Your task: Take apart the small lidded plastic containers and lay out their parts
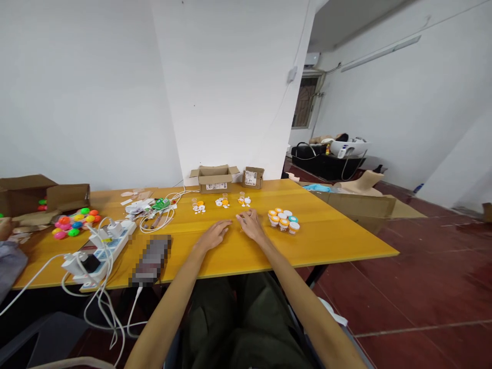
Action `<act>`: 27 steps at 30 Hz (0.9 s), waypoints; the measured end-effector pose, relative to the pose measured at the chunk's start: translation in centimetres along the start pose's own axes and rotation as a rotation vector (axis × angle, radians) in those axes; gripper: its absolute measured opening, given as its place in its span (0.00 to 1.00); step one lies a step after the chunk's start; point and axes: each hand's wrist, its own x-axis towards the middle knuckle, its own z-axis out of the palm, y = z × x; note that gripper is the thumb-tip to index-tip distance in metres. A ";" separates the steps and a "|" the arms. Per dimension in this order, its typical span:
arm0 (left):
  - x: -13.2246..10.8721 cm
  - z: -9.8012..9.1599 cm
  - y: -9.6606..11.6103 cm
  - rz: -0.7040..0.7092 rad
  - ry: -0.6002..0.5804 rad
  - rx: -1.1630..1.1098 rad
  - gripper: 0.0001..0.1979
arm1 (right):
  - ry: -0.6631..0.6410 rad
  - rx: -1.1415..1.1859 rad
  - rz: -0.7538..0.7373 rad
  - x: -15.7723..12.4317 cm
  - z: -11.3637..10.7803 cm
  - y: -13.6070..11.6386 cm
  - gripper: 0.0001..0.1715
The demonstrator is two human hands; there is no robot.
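My left hand (pixel 215 234) rests on the yellow wooden table, fingers stretched out and apart, holding nothing I can see. Beside it my right hand (pixel 250 225) is also spread on the tabletop, its fingertips pointing toward the back. Just right of that hand stands a tight cluster of small clear jars (pixel 284 221) with orange, white and teal lids. Beyond my hands lie three small piles of parts: a left pile (pixel 199 208), a middle pile (pixel 222 202) and a right pile (pixel 244 200). Each has white round pieces, orange rings and a clear cup.
An open cardboard box (pixel 213 180) and a smaller box (pixel 253 178) stand by the wall. Leftward are a phone (pixel 152 259), a power strip (pixel 111 252) with tangled cables and colourful balls (pixel 74 231). Another person's sleeve (pixel 12 264) shows at the left edge.
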 end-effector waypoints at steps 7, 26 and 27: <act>0.2 0.2 -0.2 0.099 -0.027 -0.059 0.19 | 0.030 0.183 0.061 0.1 -0.1 0.4 0.19; 1.9 2.9 3.9 0.234 -0.046 0.472 0.12 | 0.129 0.442 0.058 0.7 0.2 1.9 0.17; 2.1 3.1 3.8 0.239 -0.045 0.495 0.12 | 0.135 0.440 0.047 0.7 0.2 2.0 0.17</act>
